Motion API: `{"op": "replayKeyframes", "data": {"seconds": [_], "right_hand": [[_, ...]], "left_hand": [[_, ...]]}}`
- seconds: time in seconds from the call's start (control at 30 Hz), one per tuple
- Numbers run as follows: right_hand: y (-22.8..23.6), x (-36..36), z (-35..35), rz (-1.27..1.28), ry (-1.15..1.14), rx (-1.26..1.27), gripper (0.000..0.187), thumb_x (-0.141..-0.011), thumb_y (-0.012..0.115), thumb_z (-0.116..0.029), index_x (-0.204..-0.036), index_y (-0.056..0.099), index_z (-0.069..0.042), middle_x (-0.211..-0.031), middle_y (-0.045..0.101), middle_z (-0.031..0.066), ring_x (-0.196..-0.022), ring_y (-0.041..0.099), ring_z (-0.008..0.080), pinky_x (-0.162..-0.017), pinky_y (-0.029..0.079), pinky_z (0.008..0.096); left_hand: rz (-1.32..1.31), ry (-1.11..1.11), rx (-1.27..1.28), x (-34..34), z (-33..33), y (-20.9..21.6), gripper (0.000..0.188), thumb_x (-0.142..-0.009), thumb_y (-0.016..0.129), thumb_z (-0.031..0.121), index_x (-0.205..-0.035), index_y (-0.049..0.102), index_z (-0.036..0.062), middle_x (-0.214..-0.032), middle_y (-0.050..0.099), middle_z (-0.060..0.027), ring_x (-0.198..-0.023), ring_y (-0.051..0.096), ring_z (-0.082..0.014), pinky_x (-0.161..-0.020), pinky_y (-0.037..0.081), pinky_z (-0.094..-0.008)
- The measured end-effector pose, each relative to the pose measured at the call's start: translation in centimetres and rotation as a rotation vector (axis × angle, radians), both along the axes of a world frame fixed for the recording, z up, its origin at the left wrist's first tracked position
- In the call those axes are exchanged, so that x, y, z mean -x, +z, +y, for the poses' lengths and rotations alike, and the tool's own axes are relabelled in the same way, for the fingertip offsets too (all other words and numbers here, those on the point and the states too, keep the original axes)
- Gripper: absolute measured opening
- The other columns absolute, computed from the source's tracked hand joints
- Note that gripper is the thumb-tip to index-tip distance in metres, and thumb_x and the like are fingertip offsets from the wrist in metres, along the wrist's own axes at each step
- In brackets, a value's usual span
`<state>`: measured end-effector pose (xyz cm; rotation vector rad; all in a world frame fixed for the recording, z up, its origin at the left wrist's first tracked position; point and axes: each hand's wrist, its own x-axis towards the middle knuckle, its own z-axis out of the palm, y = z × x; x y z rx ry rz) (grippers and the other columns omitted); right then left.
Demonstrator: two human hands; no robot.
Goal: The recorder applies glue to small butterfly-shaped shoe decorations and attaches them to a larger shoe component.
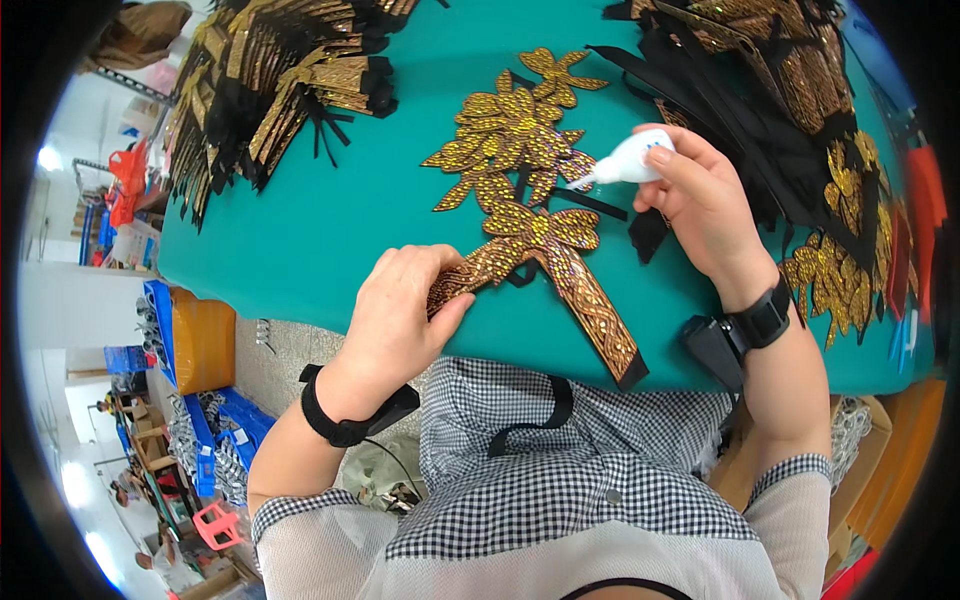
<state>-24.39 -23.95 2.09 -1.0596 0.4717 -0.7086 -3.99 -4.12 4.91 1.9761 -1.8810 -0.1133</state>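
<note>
A gold rhinestone bow applique (540, 232) with two patterned strap arms lies near the front of the green table. My left hand (405, 300) grips its left strap, fingers on top and thumb along the near side. My right hand (700, 190) holds a small white squeeze bottle (632, 158), tilted with its thin nozzle pointing left and down. The nozzle tip is close to a narrow black strip (590, 203) just above the bow; whether they touch I cannot tell. Beyond the bow lie gold flower appliques (515, 130), partly overlapping.
Piles of gold-and-black strap pieces (290, 95) cover the back left of the green table (300, 240). More black strips (720, 120) and gold pieces (840, 285) lie at the right. Left of the table stand a yellow bin (203, 340) and blue crates (230, 425).
</note>
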Motion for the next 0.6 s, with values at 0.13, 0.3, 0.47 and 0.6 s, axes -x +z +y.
{"op": "replayKeyframes", "data": {"seconds": [0.13,0.3,0.47,0.6], "right_hand": [[0.4,0.3,0.4,0.032,-0.044,-0.055,0.024,-0.083,0.055,-0.012,-0.103,0.054,0.002,-0.085,0.058,0.0063,-0.065,0.052,0.0095,-0.061,0.046,0.0254],[-0.1,0.3,0.7,0.020,-0.068,-0.076,0.024,-0.083,0.054,-0.010,-0.103,0.052,0.002,-0.084,0.058,0.0071,-0.064,0.053,0.0104,-0.061,0.047,0.0262],[0.4,0.0,1.0,0.006,-0.070,-0.091,0.023,-0.082,0.054,-0.009,-0.102,0.053,0.002,-0.082,0.058,0.0073,-0.062,0.054,0.0114,-0.060,0.049,0.0265],[0.5,0.1,1.1,0.020,-0.058,-0.098,0.024,-0.082,0.056,-0.010,-0.102,0.052,0.002,-0.083,0.058,0.0074,-0.064,0.054,0.0112,-0.061,0.049,0.0269]], "left_hand": [[0.015,0.005,0.069,-1.5,0.9,1.3,0.032,-0.064,0.072,0.007,-0.090,0.055,0.0045,-0.084,0.056,-0.0073,-0.069,0.052,-0.0208,-0.057,0.045,-0.0287],[0.007,0.315,0.264,-8.1,0.0,2.4,0.022,-0.067,0.070,0.005,-0.085,0.056,0.0031,-0.081,0.056,-0.0050,-0.058,0.048,-0.0125,-0.054,0.043,-0.0247],[-0.197,0.477,0.427,-19.7,-3.3,2.9,0.016,-0.072,0.067,0.014,-0.080,0.058,0.0034,-0.074,0.058,-0.0044,-0.058,0.049,-0.0136,-0.056,0.043,-0.0261],[-0.214,0.545,0.328,-25.0,-5.8,2.7,0.016,-0.072,0.066,0.017,-0.079,0.059,0.0042,-0.080,0.060,-0.0115,-0.078,0.056,-0.0298,-0.070,0.045,-0.0385]]}}
